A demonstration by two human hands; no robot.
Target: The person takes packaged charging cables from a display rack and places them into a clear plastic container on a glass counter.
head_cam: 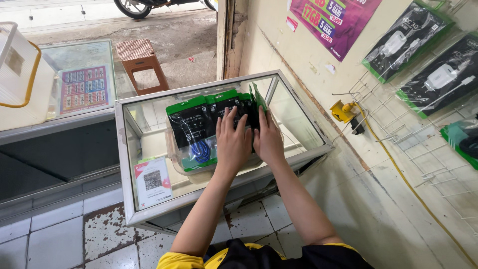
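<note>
A clear plastic tub (174, 158) sits on top of a glass display case (124, 149). It holds several flat cable packets with green tops and black fronts (191, 119), standing in a row; the front one shows a coiled blue cable. My left hand (233, 142) lies flat on the packets with fingers spread. My right hand (268, 137) rests beside it, fingers among the rear packets, one of which (258, 97) tilts up. Neither hand visibly lifts a packet.
A white card with a square code (152, 181) lies on the glass. A brown stool (141, 62) stands outside. A white basket (20, 74) sits on the left counter. Charger packets (406, 40) hang on the right wall above wire racks (428, 149).
</note>
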